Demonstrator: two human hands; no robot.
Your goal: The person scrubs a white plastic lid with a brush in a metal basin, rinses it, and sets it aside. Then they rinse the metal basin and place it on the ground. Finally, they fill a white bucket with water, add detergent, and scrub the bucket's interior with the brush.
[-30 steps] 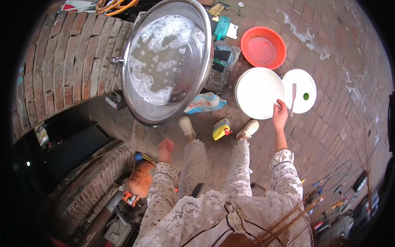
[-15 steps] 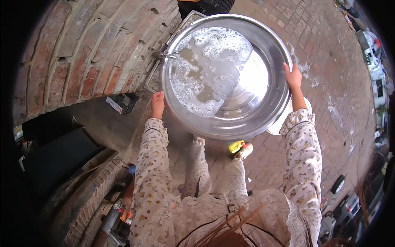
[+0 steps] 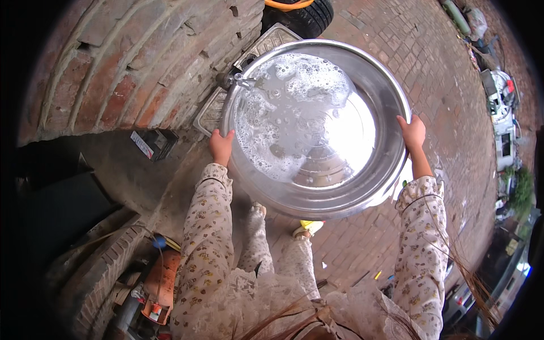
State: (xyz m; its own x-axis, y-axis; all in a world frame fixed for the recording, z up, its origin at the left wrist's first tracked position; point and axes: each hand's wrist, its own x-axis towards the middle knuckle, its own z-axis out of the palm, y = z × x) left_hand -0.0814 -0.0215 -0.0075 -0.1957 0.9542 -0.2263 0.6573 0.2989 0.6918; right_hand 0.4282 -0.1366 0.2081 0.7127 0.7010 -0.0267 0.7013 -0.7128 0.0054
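A wide stainless-steel basin [image 3: 391,107] is held between my hands, tilted so that soapy water [image 3: 294,122] with white foam gathers toward its left side. My left hand [image 3: 221,147] grips the rim at the lower left, thumb on top. On the right rim my right hand [image 3: 414,133] holds on the same way; the fingers of both hands are hidden under the edge. A metal tap [image 3: 243,81] on the wall reaches over the basin's left rim. Beneath the basin, part of a metal sink [image 3: 212,112] shows at the left.
A brick wall [image 3: 130,68] stands on the left, with a dark box [image 3: 156,144] near its foot. A tyre [image 3: 306,20] with an orange hose lies at the far end. Below the basin are a yellow bottle [image 3: 311,225] by my foot and a partly hidden white container [image 3: 403,180].
The basin sits lower in view, with both hands still on its rim. The foam has spread and thinned across the water. More of the sink and tyre shows.
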